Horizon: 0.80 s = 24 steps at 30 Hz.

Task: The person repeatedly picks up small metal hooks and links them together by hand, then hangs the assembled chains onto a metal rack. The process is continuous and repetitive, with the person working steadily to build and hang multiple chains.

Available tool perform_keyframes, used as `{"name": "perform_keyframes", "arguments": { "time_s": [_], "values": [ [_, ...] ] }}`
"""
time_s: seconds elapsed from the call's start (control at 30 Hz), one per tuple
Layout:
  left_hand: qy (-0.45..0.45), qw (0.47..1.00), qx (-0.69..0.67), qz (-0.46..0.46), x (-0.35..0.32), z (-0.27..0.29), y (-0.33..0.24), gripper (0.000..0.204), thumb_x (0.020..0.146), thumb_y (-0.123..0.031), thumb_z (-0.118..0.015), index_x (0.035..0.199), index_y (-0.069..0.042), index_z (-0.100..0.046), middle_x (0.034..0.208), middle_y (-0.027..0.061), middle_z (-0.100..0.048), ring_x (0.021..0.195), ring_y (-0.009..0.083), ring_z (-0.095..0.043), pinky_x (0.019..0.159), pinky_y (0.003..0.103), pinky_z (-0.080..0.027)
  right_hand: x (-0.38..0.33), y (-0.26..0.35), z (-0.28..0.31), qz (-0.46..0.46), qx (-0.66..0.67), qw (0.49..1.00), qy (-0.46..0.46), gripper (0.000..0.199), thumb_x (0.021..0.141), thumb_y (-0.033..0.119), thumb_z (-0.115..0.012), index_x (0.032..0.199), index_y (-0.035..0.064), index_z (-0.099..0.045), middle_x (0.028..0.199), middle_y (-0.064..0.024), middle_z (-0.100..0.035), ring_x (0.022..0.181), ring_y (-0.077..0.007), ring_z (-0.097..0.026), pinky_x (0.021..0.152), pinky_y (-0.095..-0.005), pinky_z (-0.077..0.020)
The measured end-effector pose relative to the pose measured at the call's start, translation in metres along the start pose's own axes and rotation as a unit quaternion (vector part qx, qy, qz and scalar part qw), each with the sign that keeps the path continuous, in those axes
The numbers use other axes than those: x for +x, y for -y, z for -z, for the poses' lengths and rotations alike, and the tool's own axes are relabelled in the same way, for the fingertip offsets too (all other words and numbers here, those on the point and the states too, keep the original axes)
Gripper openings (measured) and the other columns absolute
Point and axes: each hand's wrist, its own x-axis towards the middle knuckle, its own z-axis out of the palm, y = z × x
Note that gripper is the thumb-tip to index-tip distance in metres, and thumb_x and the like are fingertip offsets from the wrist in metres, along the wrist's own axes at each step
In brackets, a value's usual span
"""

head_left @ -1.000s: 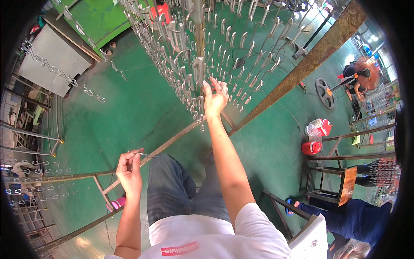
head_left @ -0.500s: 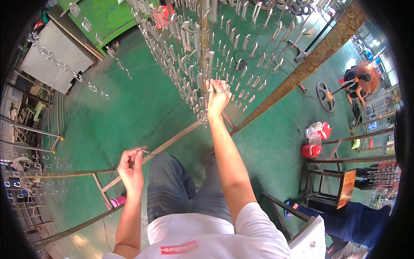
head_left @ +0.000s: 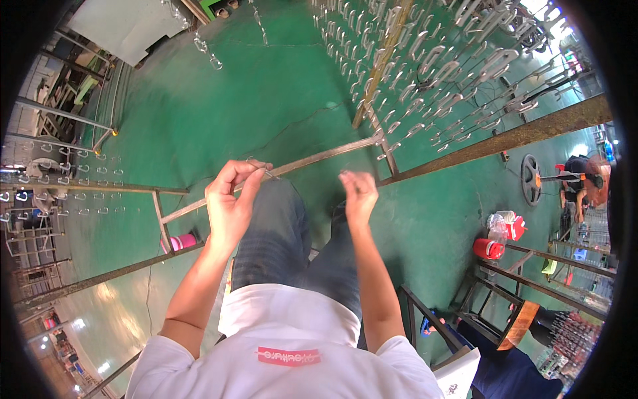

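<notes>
My left hand is raised over my left thigh, thumb and fingers pinched on a thin bent metal wire piece that pokes out past the fingertips. To its right, my right hand is closed with its fingertips together, a little blurred; whether something small sits in them I cannot make out. Ahead and to the right, rows of silvery metal clips hang on thin strands, apart from both hands.
A metal frame bar crosses in front of my knees, and a rusty beam slants off right. Hanging clips line the left. A pink cylinder lies on the floor. At right are a red container, a wooden-topped stool and other people.
My right hand has come back from the hanging clips toward my lap. My left hand has moved rightward and up, still pinching the wire piece. The view has swung left.
</notes>
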Motion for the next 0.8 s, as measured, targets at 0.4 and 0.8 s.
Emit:
{"name": "perform_keyframes", "arguments": {
  "time_s": [0.4,0.8],
  "values": [
    [0.047,0.999,0.0,-0.013,-0.011,0.007,-0.022,0.005,0.092,0.004,-0.055,0.093,0.0,-0.056,0.098,0.0107,-0.065,0.099,0.0209,-0.064,0.087,0.031,-0.049,-0.031,0.102,-0.011,0.141,0.003,0.985,0.102,0.015,0.069,0.017,-0.076,0.083,0.016,-0.071,0.077,0.005,-0.059,0.076,-0.0159,-0.054,0.074,-0.0326,-0.0345],
    [0.064,0.998,0.003,-0.02,-0.018,0.009,-0.028,0.006,0.091,0.006,-0.055,0.095,0.002,-0.056,0.096,0.012,-0.065,0.098,0.0234,-0.065,0.088,0.034,-0.05,-0.027,0.104,-0.01,0.156,-0.006,0.983,0.101,0.015,0.069,0.018,-0.076,0.083,0.0148,-0.072,0.078,0.0049,-0.061,0.076,-0.0155,-0.054,0.074,-0.0321,-0.0336]
  ]
}}
